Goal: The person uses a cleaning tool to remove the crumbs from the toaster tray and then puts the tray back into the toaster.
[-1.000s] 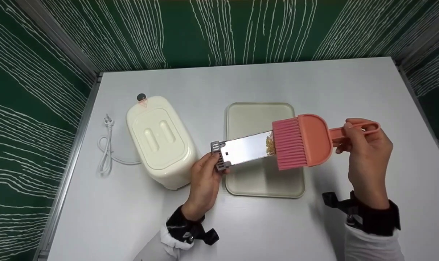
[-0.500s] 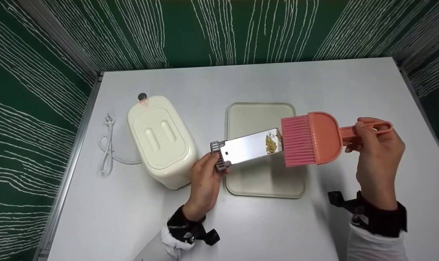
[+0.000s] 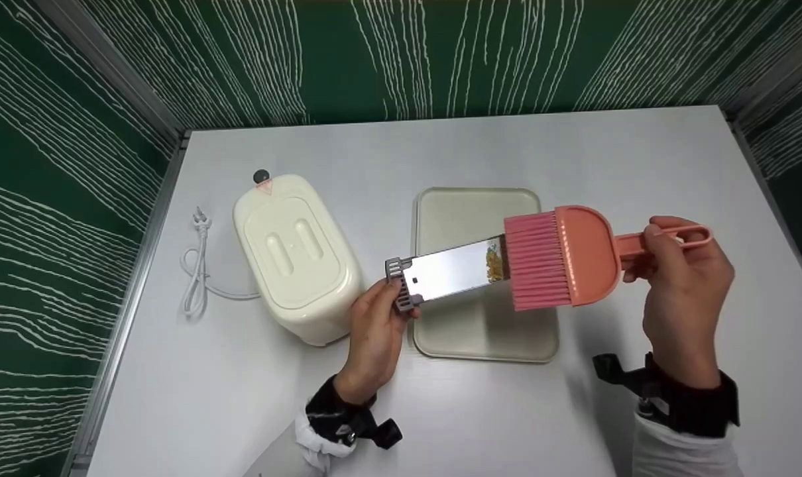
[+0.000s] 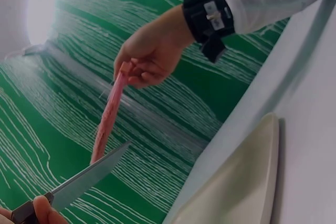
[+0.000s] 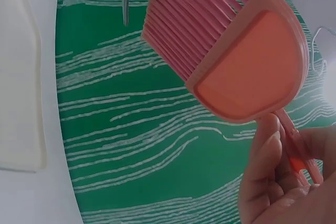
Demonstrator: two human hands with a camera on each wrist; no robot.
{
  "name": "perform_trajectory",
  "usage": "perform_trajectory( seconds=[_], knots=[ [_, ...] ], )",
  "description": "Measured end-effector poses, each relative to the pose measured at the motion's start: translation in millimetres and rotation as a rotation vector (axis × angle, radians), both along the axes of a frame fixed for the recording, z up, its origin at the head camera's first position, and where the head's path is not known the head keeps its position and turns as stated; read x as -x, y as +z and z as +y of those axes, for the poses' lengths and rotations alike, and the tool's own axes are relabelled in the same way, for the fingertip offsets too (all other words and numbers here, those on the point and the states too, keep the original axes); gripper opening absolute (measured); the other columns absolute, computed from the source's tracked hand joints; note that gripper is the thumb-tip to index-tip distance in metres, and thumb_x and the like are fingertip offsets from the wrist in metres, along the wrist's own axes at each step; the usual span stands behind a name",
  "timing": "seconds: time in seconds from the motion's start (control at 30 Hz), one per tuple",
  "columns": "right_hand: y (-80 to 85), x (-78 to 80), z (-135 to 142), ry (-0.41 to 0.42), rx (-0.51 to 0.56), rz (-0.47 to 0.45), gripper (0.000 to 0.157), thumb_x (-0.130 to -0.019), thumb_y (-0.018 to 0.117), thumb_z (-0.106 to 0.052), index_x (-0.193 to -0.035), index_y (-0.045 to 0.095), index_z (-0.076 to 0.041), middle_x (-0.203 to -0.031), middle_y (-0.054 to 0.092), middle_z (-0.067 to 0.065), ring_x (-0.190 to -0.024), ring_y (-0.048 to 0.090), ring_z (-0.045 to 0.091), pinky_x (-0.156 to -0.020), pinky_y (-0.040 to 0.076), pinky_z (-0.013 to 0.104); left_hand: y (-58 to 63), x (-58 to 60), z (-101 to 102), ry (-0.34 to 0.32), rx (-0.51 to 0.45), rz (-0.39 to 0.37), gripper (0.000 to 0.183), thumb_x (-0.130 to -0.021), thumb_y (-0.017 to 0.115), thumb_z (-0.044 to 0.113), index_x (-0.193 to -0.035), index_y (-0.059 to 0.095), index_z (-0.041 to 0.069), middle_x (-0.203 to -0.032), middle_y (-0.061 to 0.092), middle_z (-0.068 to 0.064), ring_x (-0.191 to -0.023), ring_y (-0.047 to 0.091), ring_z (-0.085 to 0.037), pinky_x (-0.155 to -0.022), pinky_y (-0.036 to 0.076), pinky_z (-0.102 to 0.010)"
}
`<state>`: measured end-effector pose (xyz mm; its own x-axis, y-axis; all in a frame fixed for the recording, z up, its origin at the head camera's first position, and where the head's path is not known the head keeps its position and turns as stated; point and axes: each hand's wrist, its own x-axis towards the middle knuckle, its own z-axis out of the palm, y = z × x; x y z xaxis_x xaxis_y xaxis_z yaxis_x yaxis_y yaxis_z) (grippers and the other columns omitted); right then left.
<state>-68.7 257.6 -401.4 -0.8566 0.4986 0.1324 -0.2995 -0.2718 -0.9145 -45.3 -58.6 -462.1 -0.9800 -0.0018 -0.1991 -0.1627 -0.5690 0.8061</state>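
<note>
My left hand (image 3: 374,328) grips the slotted grey end of a flat, shiny metal crumb tray (image 3: 447,270), holding it raised and slanting to the right. A patch of yellow-brown crumbs (image 3: 494,262) lies on the metal near its far end. By its looped handle, my right hand (image 3: 689,285) pinches a wide orange brush (image 3: 590,255). Its pink bristles (image 3: 539,262) overlap the crumb tray's far end in the head view and hide the tip. Seen from the left wrist, the bristles (image 4: 106,124) slope down behind the thin metal plate (image 4: 89,181).
Beneath the held things, a beige rectangular tray (image 3: 477,215) lies on the white table (image 3: 606,159). Left of it stands a cream toaster (image 3: 291,252) with a lid on top and a dark knob at its back. Its white cord (image 3: 194,281) lies bundled at the far left.
The brush moved right, baring more of the crumb tray's end, then came back left over the tip. The crumb patch shifted in shape. My left hand and the crumb tray stayed nearly still.
</note>
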Motion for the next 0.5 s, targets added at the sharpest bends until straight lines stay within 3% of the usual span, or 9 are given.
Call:
perform_trajectory(
  seconds=[0.23, 0.5],
  knots=[
    [-3.5, -6.1, -26, 0.100, -0.050, -0.022, 0.015, -0.098, 0.068, 0.001, -0.109, 0.065, 0.012, -0.079, 0.069, 0.022, -0.056, 0.064, 0.020, -0.048, 0.051, 0.025, -2.5, 0.5, 0, 0.004, -0.006, 0.003, 0.037, -0.109, 0.044, 0.007, -0.134, 0.054, -0.019, -0.104, 0.063, -0.015, -0.086, 0.059, -0.017, -0.071, 0.052, -0.025],
    [-9.9, -8.0, -51, 0.160, -0.077, -0.071, 0.013, -0.098, 0.069, 0.002, -0.107, 0.065, 0.010, -0.080, 0.072, 0.018, -0.058, 0.068, 0.019, -0.049, 0.051, 0.025, -2.3, -0.3, 0, 0.011, -0.004, 0.006, 0.035, -0.109, 0.045, 0.006, -0.131, 0.057, -0.018, -0.102, 0.064, -0.015, -0.084, 0.059, -0.017, -0.071, 0.053, -0.024]
  ],
)
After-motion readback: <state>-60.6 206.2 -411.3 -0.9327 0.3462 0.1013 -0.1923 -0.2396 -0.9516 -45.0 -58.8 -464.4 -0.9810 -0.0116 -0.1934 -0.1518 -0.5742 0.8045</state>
